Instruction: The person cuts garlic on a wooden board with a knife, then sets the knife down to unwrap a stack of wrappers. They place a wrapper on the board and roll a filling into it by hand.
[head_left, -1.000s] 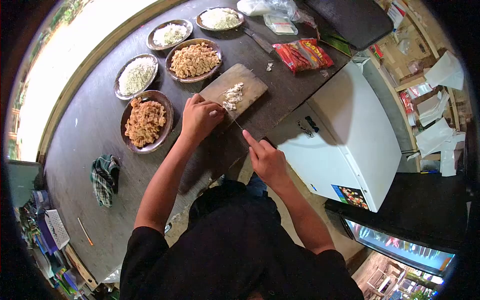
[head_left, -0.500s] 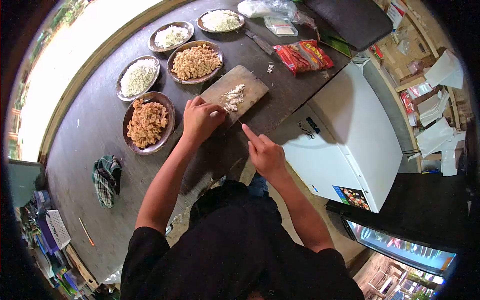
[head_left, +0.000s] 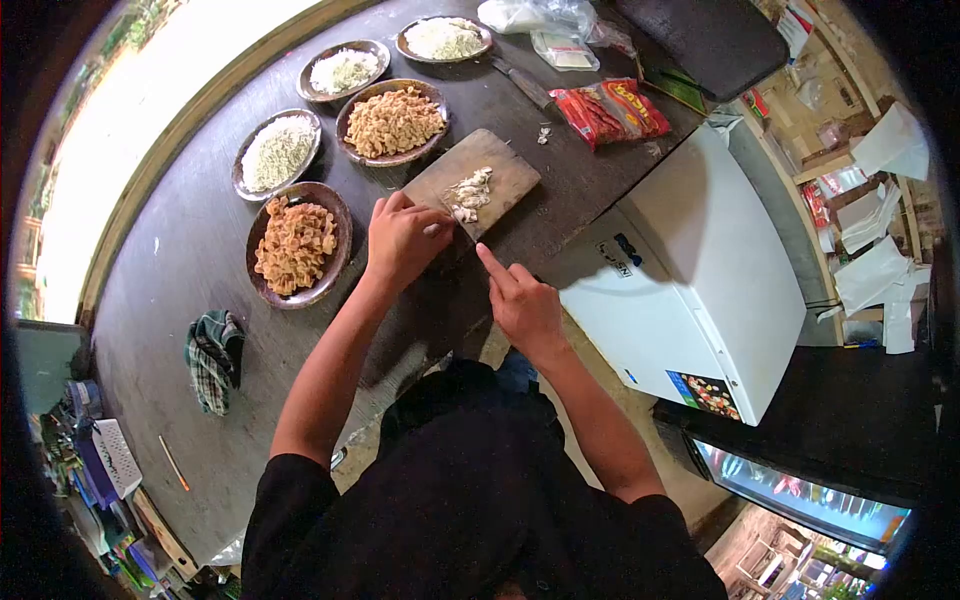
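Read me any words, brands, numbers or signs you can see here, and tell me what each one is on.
No text here reads clearly enough to quote.
Red plastic snack packets: yellow brand lettering, too blurred to read.
White chest freezer: small dark logo, too small to read.
Colourful sticker at the freezer's corner: pictures, no legible words.

- A small food stall's prep kitchen, open to daylight along one side of a dark wooden counter (head_left: 190, 260).
- Metal plates of dry curled noodles (head_left: 297, 243) and white shredded noodles (head_left: 276, 152) stand in a row, portioned.
- A chopping board (head_left: 505, 185) and red instant-noodle packets (head_left: 610, 108) lie close by.
- A white chest freezer (head_left: 700, 270) and a lit display cooler (head_left: 800, 490) stand beside the counter.
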